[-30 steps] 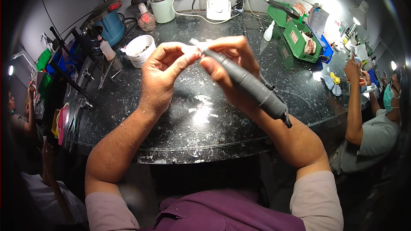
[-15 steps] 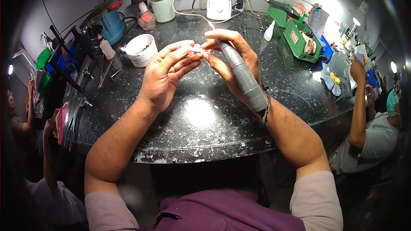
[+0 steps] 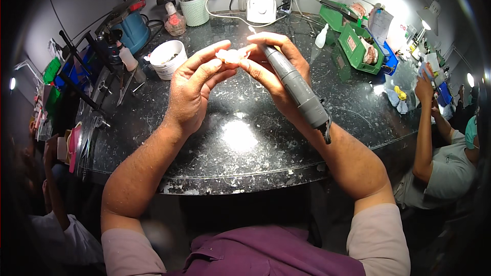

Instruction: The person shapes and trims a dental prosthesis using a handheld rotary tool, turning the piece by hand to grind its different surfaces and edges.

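My left hand (image 3: 194, 87) pinches a small pale pink and white piece (image 3: 231, 56), possibly a dental appliance, between thumb and fingers at bench centre. My right hand (image 3: 279, 76) grips a dark grey rotary handpiece (image 3: 298, 92) angled up and left, its cord hanging by my wrist and a thin light tip rising above my index finger. My right thumb reaches to the piece's right side. A white tub (image 3: 166, 69) stands just left of my hands. The fine detail of the piece is too small to tell.
Dark speckled bench (image 3: 348, 122). Blue machine (image 3: 134, 36), bottle (image 3: 128, 59) and black clamps stand at left; cup of tools (image 3: 196, 13) and white control box (image 3: 261, 11) behind; green boxes with dental models (image 3: 360, 46) at right. Co-workers sit at right (image 3: 445, 158) and left (image 3: 61, 230).
The handpiece has tilted more upright, its tip moving up and right off the piece, and its back end shifted left. My left fingers have shifted their hold. The right co-worker's arm has moved.
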Demonstrator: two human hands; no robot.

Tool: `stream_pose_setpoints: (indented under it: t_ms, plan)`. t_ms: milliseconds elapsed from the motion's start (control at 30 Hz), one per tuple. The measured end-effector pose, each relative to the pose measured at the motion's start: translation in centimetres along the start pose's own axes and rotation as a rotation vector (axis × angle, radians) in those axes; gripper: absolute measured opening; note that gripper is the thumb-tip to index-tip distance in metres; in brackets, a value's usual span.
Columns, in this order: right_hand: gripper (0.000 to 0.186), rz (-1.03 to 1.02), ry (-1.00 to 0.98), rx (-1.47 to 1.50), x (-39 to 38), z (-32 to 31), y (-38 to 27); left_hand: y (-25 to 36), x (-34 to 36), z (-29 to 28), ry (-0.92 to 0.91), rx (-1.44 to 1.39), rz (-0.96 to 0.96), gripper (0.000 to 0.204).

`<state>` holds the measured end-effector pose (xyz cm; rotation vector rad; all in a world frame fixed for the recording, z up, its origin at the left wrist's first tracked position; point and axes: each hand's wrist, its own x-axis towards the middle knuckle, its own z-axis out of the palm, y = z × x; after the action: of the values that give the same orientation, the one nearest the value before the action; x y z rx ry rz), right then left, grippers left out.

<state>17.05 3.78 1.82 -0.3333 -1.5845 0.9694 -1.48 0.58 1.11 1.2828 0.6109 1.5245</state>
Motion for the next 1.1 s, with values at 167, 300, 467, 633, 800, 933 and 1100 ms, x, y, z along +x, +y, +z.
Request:
stream_pose_setpoints:
  t_ms: [167,300,467,633,800,933,1100]
  plan:
    - [0.037,-0.021,0.052,-0.071,0.0,0.0,0.1,-0.1,0.0,0.0,0.022,-0.075,-0.009,0.022]
    - [0.038,-0.347,0.090,-0.550,0.4,-1.1,-0.6,0.0,0.0,0.2,0.063,-0.094,0.007,0.018]
    - [0.040,-0.390,0.044,-0.502,-0.1,0.3,-0.2,-0.1,-0.1,-0.1,0.025,-0.178,0.005,0.019]
    - [0.037,-0.534,-0.058,-0.582,0.2,-0.4,0.1,0.0,-0.2,0.1,0.007,-0.235,-0.029,0.019]
    - [0.036,-0.549,-0.074,-0.547,0.3,-0.4,0.2,0.0,-0.2,0.0,0.007,-0.232,-0.035,0.018]
    - [0.037,-0.540,-0.102,-0.592,0.1,-0.3,0.1,0.0,-0.3,0.0,0.022,-0.212,-0.044,0.018]
    - [0.035,-0.520,-0.082,-0.539,0.1,-0.2,0.2,-0.2,-0.4,0.2,0.036,-0.199,-0.028,0.017]
